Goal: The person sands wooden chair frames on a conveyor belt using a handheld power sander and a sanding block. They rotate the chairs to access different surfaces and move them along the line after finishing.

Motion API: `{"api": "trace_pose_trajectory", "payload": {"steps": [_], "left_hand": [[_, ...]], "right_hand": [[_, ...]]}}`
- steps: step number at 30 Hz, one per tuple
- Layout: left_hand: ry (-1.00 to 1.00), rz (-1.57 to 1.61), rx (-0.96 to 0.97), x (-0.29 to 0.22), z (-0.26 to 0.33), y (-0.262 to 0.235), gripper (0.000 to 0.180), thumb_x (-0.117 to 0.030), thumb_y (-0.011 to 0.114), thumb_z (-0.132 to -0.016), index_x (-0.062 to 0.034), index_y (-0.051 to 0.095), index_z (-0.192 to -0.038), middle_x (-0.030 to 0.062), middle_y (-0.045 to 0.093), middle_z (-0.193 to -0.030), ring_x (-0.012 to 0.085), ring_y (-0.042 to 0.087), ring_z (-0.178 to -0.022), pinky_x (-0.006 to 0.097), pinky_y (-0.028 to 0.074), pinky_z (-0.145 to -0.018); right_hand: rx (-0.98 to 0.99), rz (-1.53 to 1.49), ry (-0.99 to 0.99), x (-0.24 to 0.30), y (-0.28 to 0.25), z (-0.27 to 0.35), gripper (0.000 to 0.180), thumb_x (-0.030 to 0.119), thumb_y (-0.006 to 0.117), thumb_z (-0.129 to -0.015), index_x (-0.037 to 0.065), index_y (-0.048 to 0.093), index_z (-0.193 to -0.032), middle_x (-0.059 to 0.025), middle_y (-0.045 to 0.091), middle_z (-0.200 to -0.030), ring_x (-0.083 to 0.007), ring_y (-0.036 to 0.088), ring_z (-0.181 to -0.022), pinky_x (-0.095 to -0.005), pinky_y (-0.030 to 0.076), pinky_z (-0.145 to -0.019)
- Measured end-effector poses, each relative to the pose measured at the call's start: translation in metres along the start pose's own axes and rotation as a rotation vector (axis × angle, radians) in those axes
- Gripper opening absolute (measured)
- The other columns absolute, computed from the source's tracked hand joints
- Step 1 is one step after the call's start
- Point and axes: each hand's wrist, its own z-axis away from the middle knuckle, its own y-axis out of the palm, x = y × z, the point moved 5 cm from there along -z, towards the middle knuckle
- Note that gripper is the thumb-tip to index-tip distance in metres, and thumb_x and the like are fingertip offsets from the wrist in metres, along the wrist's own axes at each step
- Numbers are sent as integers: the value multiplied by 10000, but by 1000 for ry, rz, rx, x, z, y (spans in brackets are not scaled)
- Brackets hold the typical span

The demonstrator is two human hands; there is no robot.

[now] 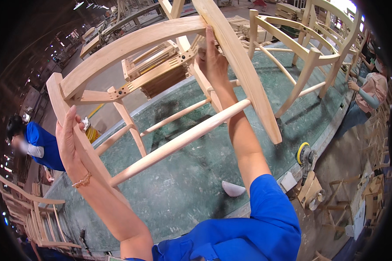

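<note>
- Near: a white half-round block lay on the green counter, just beside the right forearm.
- Left hand: fingers curled around the left post of the wooden chair frame; they gripped it.
- Chair frame: it stood tilted over the counter, between the two forearms; whether it bore on the surface could not be told.
- Right hand: one straight digit lay along the right post, at its joint with the curved rail; the other fingers were blurred, so their closure could not be told.
- Done, as judged: posts, curved rail, seat rails and round stretcher appeared joined; dark round holes or fasteners showed at the seat corners.
- Left, as judged: the seat opening had no seat and the pale wood no visible coating; surface smoothness could not be judged.
- Right edge: a sander with a yellow disc rested near the rim; neither hand touched it.
- Beyond: a second chair frame stood to the right; further frames lined the left; a co-worker in blue and a co-worker in pink stood at the sides.
</note>
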Motion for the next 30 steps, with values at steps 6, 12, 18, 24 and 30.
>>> {"api": "trace_pose_trajectory", "payload": {"steps": [6, 12, 18, 24, 30], "left_hand": [[17, -12, 23, -1, 2, -1, 322, -242, 727, -824, -64, 526, -1002, -4, 538, -712, 41, 526, -525, 144, 422, -451], [32, -81, -17, -2, 1, -2, 364, -300, 755, -781, -78, 547, -980, -10, 546, -723, 39, 515, -536, 164, 405, -452], [80, -86, 3, -6, 3, 4, 428, -318, 777, -740, -43, 540, -967, 6, 555, -712, 57, 521, -540, 193, 432, -504], [102, -74, 0, -5, 24, -1, 429, -282, 766, -761, -21, 517, -993, 22, 567, -719, 66, 538, -553, 206, 450, -509], [157, 11, 0, -8, 59, 9, 412, -279, 759, -777, -50, 487, -986, 13, 547, -714, 72, 528, -546, 194, 425, -490]], "right_hand": [[415, -199, 505, 18, -8, 50, 823, 158, 665, -786, 106, 162, -1436, -225, 657, -907, -412, 644, -827, -470, 507, -673], [718, -338, 760, 39, -81, 214, 710, 217, 638, -837, 176, 247, -1428, -173, 648, -1031, -392, 619, -938, -444, 490, -770], [816, 9, 965, 39, -243, 351, 631, 248, 637, -854, 154, 330, -1397, -188, 651, -1025, -399, 622, -936, -429, 482, -769], [790, 271, 1114, 26, -355, 382, 663, 167, 638, -832, 55, 312, -1398, -259, 605, -1098, -415, 598, -982, -453, 452, -806], [650, 270, 1066, 14, -378, 405, 698, 113, 616, -799, 31, 285, -1409, -269, 469, -1314, -397, 489, -1191, -411, 380, -969]]}}
